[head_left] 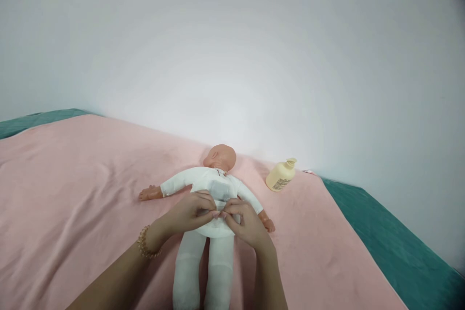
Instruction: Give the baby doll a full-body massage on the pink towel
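A baby doll (221, 157) in white clothing lies on the pink cloth, its head turned to the left and its arms spread. A grey rectangular patch (219, 190) shows on the upper part of its white torso. Just below that patch, my left hand (196, 210) and my right hand (245, 220) meet over the doll's waist. The fingers of both hands are closed in a pinch, tips nearly touching. Whatever lies between the fingertips is too small and too covered to make out. My left wrist wears a beaded bracelet (145, 242).
To the right of the doll, near the wall, a pale yellow pump bottle (280, 177) stands slightly tilted. The pink cloth (90, 193) lies wrinkled over a green surface (392, 232) that shows at both sides. A white wall (232, 58) rises right behind.
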The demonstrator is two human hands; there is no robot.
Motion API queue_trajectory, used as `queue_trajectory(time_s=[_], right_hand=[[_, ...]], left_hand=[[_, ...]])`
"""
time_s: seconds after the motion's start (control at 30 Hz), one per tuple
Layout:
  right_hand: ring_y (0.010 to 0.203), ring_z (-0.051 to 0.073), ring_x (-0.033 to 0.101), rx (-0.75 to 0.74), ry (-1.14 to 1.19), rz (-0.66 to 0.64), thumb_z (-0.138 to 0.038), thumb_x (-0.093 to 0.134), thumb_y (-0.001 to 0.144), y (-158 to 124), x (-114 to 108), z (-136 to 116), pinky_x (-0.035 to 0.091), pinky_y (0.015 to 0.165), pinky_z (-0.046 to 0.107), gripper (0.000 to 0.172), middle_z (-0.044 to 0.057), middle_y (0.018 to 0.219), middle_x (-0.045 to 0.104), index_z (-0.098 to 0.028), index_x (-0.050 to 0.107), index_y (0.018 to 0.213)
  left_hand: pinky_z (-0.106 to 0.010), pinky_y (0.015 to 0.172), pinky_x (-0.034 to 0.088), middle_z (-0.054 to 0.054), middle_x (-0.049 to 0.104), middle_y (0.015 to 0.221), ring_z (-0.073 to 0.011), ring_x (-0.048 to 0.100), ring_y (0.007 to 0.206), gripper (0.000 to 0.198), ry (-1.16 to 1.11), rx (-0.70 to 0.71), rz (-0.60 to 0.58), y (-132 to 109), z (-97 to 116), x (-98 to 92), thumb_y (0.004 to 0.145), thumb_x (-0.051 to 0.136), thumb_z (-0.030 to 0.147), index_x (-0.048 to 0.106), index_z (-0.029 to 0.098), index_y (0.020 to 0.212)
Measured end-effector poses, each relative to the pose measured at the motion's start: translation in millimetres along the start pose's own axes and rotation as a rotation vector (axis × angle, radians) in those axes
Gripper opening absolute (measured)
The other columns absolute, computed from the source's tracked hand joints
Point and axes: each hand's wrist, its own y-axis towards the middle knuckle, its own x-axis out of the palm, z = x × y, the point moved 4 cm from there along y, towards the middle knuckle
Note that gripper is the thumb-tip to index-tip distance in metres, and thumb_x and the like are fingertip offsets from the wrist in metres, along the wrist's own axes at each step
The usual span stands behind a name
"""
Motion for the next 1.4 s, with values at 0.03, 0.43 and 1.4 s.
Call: queue_trajectory(time_s=[0.03, 0.43, 1.4], right_hand=[[0.077, 0.016, 0.059, -0.015, 0.0, 0.015, -0.024, 0.052, 0.089, 1, -1, -1, 0.04, 0.091, 0.035, 0.028, 0.001, 0.077, 0.065, -0.022, 0.069, 0.068], [0.08, 0.017, 0.062, 0.022, -0.003, -0.013, -0.022, 0.055, 0.087, 5, 6, 6, 0.041, 0.09, 0.034, 0.027, 0.002, 0.08, 0.069, -0.021, 0.069, 0.065], [0.087, 0.021, 0.065, 0.138, 0.2, 0.106, -0.043, 0.053, 0.089, 13, 10, 27, 0.048, 0.085, 0.035, 0.033, 0.004, 0.086, 0.073, -0.022, 0.076, 0.08]], left_hand=[[-0.028, 0.074, 0.045, -0.002, 0.065, 0.069, -0.0146, 0.057, 0.074, 0.034, -0.024, -0.008, 0.004, 0, -2, 0.0, 0.096, 0.046, 0.032, 0.065, 0.017, 0.072], [-0.033, 0.071, 0.044, -0.001, 0.053, 0.057, -0.0168, 0.05, 0.063, 0.039, -0.016, -0.026, -0.051, 3, -8, 6.5, 0.093, 0.048, 0.036, 0.053, 0.02, 0.058], [-0.031, 0.079, 0.047, -0.002, 0.072, 0.084, -0.0175, 0.062, 0.083, 0.025, -0.062, -0.128, 0.011, 3, -20, -4.7, 0.093, 0.049, 0.027, 0.07, 0.019, 0.082]])
